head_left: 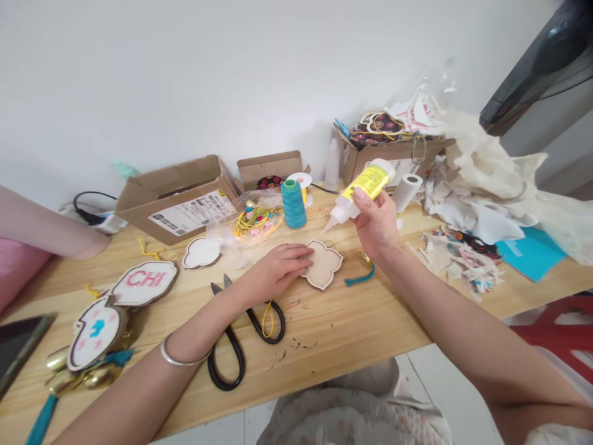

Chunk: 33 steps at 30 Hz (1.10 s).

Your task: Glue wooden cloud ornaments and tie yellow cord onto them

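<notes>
A plain white wall (231, 74) stood behind the pale, grained wooden table (343, 327), whose back edge was crowded with cardboard boxes. In the head view, the only one, I had a flat, scalloped beige piece with a dark line near its rim (325, 266) lying on bare wood in front of me. My left hand (278, 269) rested palm down with its fingers stretched and close together, their tips over the piece's left side; it gripped nothing. My right hand (377, 225) was closed around a clear plastic squeeze bottle with a yellow label (368, 182), tilted so its narrow nozzle pointed down and leftward, near the piece's upper edge and, as far as I could tell, not touching it.

Done well, I judged, this called for light, steady pressure from the left fingertips so the piece would not skid, and a gentle, even squeeze, with the tip low and inside the rim. Too hard a squeeze could flood the edge or wet my fingers. The large black-handled scissors (236, 346) lay under my left wrist (an awkward place for open blades), and were better slid aside. The dark crumbs (296, 343) on the near wood, and the teal tassel (359, 280) just to the right, deserved to stay dry.
</notes>
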Available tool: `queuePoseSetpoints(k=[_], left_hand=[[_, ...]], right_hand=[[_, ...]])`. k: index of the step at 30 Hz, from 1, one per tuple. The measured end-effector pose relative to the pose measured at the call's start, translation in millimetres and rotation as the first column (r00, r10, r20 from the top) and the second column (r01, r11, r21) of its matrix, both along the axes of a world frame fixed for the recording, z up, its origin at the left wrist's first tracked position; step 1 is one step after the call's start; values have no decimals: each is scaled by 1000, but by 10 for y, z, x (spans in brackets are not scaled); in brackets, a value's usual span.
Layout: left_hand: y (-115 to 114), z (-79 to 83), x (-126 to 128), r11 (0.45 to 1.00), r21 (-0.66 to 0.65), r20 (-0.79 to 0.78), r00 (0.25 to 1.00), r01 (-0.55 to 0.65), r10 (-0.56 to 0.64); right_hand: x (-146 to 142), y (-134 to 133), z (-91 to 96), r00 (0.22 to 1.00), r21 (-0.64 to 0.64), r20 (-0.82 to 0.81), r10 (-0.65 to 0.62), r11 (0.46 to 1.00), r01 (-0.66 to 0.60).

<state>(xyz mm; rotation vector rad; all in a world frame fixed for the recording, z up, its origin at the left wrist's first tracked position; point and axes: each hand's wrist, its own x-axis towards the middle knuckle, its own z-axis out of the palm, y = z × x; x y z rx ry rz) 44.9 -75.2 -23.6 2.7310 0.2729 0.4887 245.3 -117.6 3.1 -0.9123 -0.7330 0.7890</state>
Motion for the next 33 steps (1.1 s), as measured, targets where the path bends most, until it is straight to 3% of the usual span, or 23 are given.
queuePoseSetpoints(k=[6,23,33], left_hand=[[-29,22,-1,998,56,-21,1000,1,0],[-88,42,-120,999,34,-90,995,-40,43],[-93,-18,-132,997,75,-78,996,-27,33]], right_hand=[[8,7,0,1000,-1,-13,-8,1000,8],[13,14,-10,1000,19,-1,-11,1000,11],[31,16,-22,1000,31,-2,-6,1000,6]])
